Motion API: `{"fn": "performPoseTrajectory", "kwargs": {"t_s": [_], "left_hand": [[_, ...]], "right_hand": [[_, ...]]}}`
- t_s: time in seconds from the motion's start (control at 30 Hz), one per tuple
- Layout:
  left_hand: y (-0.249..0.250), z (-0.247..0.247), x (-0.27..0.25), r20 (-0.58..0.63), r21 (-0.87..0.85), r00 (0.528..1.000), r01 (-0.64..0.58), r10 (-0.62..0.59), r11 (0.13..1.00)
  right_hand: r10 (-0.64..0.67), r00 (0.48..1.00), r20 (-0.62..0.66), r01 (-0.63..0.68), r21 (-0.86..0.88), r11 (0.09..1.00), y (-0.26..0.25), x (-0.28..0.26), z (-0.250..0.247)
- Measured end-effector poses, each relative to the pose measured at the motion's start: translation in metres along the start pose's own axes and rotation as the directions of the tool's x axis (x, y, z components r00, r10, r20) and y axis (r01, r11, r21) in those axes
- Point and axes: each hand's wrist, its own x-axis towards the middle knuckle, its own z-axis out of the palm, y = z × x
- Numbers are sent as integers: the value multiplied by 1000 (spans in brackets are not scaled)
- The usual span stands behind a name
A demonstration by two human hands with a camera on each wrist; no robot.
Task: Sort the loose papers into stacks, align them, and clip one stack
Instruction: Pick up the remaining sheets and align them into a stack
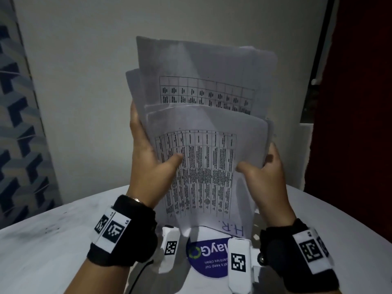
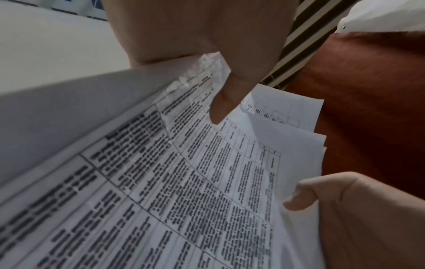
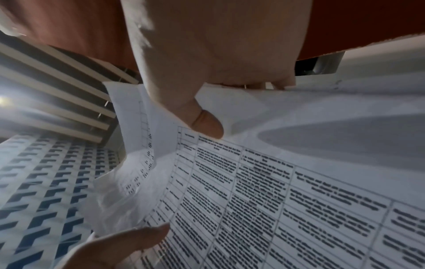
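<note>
A loose bundle of printed papers [image 1: 201, 145] with tables stands upright above the white table [image 1: 53, 240], its sheets uneven and fanned at the top. My left hand [image 1: 148, 153] grips the bundle's left edge, thumb across the front sheet and fingers behind. My right hand [image 1: 261, 175] grips the right edge the same way, thumb in front. In the left wrist view the papers [image 2: 184, 182] run under my left thumb [image 2: 220, 109]. In the right wrist view my right thumb [image 3: 204, 123] presses on the front sheet [image 3: 276, 191]. No clip is in sight.
A white sheet with a blue round logo [image 1: 207, 257] lies flat on the table under the bundle's lower edge. A pale wall stands behind, a patterned blue panel [image 1: 14, 124] to the left, and a dark red curtain [image 1: 360, 92] to the right.
</note>
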Motion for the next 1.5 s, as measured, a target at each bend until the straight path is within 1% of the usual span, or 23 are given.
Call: {"fn": "performPoseTrajectory", "kwargs": {"t_s": [0.07,0.13,0.2,0.23,0.33,0.37,0.43,0.53,0.57,0.6,0.7,0.73,0.77,0.83,0.9,0.97,1.07,1.13,1.23,1.33,1.37,1.43,1.5], "left_hand": [[2,-1,1,19,23,999,-35,35,999],[5,0,1,2,-8,999,-53,53,999],[6,-1,2,1,-46,998,-62,62,997],[7,-1,2,23,-30,998,-62,63,998],[7,0,-1,43,-25,999,-27,28,999],[7,0,-2,28,-54,1000,1,1,999],[3,0,-3,14,-94,998,55,-54,994],[-3,-3,0,22,-101,994,111,-109,989],[-5,-4,1,19,-92,993,120,-119,989],[-7,-4,2,14,-87,992,128,-127,988],[-11,-3,2,-2,-78,988,155,-155,985],[-14,-3,2,-7,-89,984,175,-176,981],[-15,-3,2,-8,-109,980,198,-200,974],[-18,-5,3,-29,-144,973,224,-230,964],[-17,-6,4,-67,-143,971,218,-230,965],[-19,-7,3,-70,-136,967,233,-244,963],[-33,-7,1,29,-122,931,364,-363,924],[-45,-6,-4,72,-96,897,442,-437,892],[-60,-7,-10,50,-145,874,485,-484,862],[-75,-11,-12,70,-180,853,520,-517,835],[-80,-12,-15,101,-139,836,549,-540,824],[-90,-10,-24,183,-21,778,615,-601,789],[-100,-8,-32,213,37,731,657,-648,753]], "right_hand": [[12,1000,23,-12,-4,1000,-2,0,-1],[18,1000,14,-18,37,999,-1,0,-1],[67,998,-15,-65,104,992,0,1,-2],[103,995,-2,-102,114,988,2,2,-3],[220,969,111,-228,65,972,11,2,-4],[267,957,117,-274,48,961,16,3,-4],[311,948,66,-314,57,948,21,4,-3],[232,969,-88,-207,232,950,17,5,-1],[217,970,-108,-182,262,948,16,5,0],[219,971,-94,-188,259,947,17,3,2],[312,950,15,-311,146,939,31,-2,11],[335,942,14,-334,118,935,34,-4,13],[329,944,-11,-325,120,938,35,-5,14],[250,966,-66,-234,182,955,30,-3,14],[180,981,-68,-165,182,969,23,0,13],[160,985,-62,-149,148,978,24,1,13],[201,976,-83,-189,131,973,35,3,12],[252,966,-50,-244,138,960,40,2,12],[309,950,33,-310,179,934,44,-1,17],[323,946,17,-320,200,926,48,0,19],[332,943,4,-326,206,923,49,0,19],[358,934,-13,-347,212,914,53,1,19],[388,922,7,-380,216,899,56,-1,20]]}}
